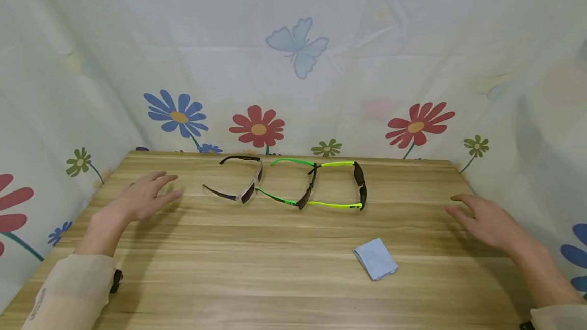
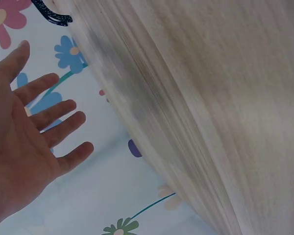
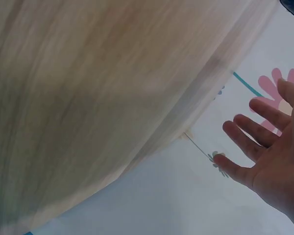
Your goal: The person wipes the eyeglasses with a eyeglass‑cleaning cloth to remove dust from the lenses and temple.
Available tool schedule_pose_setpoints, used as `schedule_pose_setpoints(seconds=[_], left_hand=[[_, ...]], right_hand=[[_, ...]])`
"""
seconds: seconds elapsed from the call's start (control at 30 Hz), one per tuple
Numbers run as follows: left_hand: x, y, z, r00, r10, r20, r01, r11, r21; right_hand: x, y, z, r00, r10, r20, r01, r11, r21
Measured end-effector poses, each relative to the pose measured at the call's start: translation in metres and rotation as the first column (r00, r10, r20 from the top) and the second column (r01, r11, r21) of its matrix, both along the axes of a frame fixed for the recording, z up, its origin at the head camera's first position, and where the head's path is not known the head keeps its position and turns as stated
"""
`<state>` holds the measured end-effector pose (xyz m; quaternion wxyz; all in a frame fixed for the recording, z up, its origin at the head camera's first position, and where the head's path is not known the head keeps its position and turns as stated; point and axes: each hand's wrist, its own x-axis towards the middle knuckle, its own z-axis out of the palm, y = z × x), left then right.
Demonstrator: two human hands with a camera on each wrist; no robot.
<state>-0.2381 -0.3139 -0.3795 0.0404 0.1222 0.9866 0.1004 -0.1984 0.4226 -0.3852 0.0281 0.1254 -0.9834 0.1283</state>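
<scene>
Three pairs of sunglasses lie in a row on the wooden table [image 1: 257, 279]. Leftmost are the clear-framed sunglasses [image 1: 248, 193] with dark temples. Green-templed sunglasses [image 1: 303, 198] lie in the middle, and yellow-templed sunglasses [image 1: 359, 173] on the right. A folded light-blue cloth [image 1: 376, 259] rests nearer the front. My left hand [image 1: 145, 196] hovers left of the glasses, fingers spread and holding nothing; its bare palm also shows in the left wrist view. Over the table's right side is my right hand [image 1: 488, 222], fingers extended and bare, well apart from the cloth.
A pale curtain [image 1: 220, 65] printed with flowers and a butterfly hangs behind the table and along both sides. The table's back edge [image 1: 403, 159] runs just behind the sunglasses.
</scene>
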Motion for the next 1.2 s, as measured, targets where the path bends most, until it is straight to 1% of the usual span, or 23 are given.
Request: schedule_pose_setpoints(seconds=[0.1, 0.23, 0.33, 0.5, 0.63, 0.77, 0.9, 1.0, 1.07, 1.2], left_hand=[[-0.001, 0.0, -0.001, 1.0, -0.029, -0.011, 0.029, 1.0, -0.012], [-0.002, 0.002, -0.001, 0.998, -0.058, -0.019, 0.058, 0.998, -0.007], [-0.002, 0.003, -0.001, 0.997, -0.069, -0.026, 0.069, 0.998, 0.0], [-0.005, 0.009, -0.005, 0.993, -0.109, -0.048, 0.108, 0.994, -0.012], [-0.008, 0.02, -0.008, 0.988, -0.144, -0.064, 0.144, 0.99, -0.007], [-0.008, 0.034, -0.004, 0.987, -0.149, -0.067, 0.149, 0.989, 0.005], [-0.007, 0.051, -0.001, 0.979, -0.186, -0.084, 0.186, 0.983, -0.009], [-0.008, 0.062, -0.001, 0.968, -0.226, -0.109, 0.225, 0.974, -0.025], [-0.008, 0.069, 0.0, 0.962, -0.244, -0.124, 0.242, 0.97, -0.032], [-0.007, 0.081, 0.002, 0.954, -0.269, -0.132, 0.266, 0.963, -0.038]], right_hand=[[0.0, -0.001, 0.0, 1.0, 0.009, -0.014, -0.009, 1.0, -0.01], [0.0, -0.005, 0.002, 1.0, 0.021, 0.002, -0.021, 1.0, -0.016], [0.001, -0.01, 0.005, 0.999, 0.032, 0.01, -0.032, 0.999, -0.017], [0.001, -0.019, 0.007, 0.998, 0.049, 0.025, -0.049, 0.999, -0.014], [0.002, -0.031, 0.007, 0.996, 0.078, 0.032, -0.078, 0.997, -0.014], [0.004, -0.046, 0.008, 0.994, 0.098, 0.045, -0.098, 0.995, -0.008], [0.008, -0.062, 0.009, 0.99, 0.114, 0.084, -0.113, 0.994, -0.008], [0.011, -0.074, 0.01, 0.987, 0.142, 0.082, -0.142, 0.99, -0.008], [0.012, -0.081, 0.01, 0.984, 0.164, 0.07, -0.164, 0.986, -0.011], [0.015, -0.093, 0.01, 0.975, 0.218, 0.04, -0.217, 0.976, -0.014]])
